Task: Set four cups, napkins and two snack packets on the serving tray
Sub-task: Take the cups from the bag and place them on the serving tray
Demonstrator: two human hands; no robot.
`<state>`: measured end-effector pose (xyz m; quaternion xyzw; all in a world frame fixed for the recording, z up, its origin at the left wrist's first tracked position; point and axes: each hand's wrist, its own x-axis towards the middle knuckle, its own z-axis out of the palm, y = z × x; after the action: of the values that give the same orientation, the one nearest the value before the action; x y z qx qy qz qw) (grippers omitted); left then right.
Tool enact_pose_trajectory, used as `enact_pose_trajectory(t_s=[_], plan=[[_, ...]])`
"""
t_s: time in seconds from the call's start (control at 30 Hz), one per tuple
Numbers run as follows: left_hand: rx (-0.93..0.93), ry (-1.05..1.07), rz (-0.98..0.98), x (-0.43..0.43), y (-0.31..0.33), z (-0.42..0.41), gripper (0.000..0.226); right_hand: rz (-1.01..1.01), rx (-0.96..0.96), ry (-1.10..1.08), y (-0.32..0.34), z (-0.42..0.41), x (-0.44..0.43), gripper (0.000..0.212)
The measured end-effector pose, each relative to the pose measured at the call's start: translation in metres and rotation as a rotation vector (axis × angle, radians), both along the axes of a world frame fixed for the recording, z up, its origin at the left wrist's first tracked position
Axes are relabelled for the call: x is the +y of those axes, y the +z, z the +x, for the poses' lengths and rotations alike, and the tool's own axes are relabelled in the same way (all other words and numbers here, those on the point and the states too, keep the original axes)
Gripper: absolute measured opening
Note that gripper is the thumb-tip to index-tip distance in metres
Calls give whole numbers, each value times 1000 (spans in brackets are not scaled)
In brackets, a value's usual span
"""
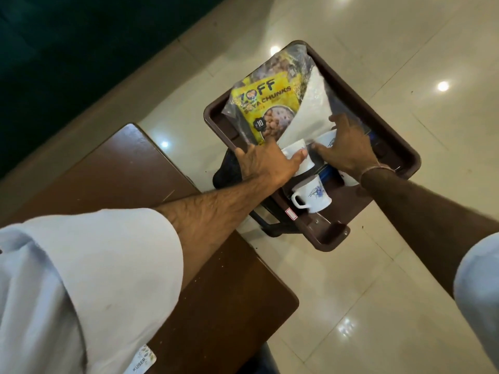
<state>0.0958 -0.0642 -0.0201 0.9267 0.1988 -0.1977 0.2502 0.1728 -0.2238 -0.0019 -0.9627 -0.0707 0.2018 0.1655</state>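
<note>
A white cup (pixel 299 157) is held by the left hand (pixel 266 164), thumb across its side, fingers spread. The right hand (pixel 347 149) is laid open over a second cup (pixel 328 140), mostly hidden; whether it is gripped cannot be told. Both stand on the brown tray (pixel 405 157). A third cup (pixel 313 195) stands nearer, and a fourth (pixel 348 179) is glimpsed under the right wrist. A yellow packet (pixel 266 106) and a white napkin (pixel 310 114) are seen beyond. The cups seem to be being arranged; next, a second packet, not clearly seen, must be confirmed. A wooden table (pixel 135 184) lies left.
</note>
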Motion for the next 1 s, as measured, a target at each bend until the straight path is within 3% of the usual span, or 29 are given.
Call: enact_pose_trajectory(t_s=[0.2,0.4,0.67,1.0], plan=[[-27,225,-316,-15,2,11,88,97,-22,-59,8,-1,3,69],[-306,294,-443,4,14,-22,80,250,-164,-67,32,-13,22,70],[-523,398,-418,83,36,-118,60,421,-216,136,55,-73,103,69],[-515,635,-294,194,55,-293,71,565,36,381,61,-204,246,78]])
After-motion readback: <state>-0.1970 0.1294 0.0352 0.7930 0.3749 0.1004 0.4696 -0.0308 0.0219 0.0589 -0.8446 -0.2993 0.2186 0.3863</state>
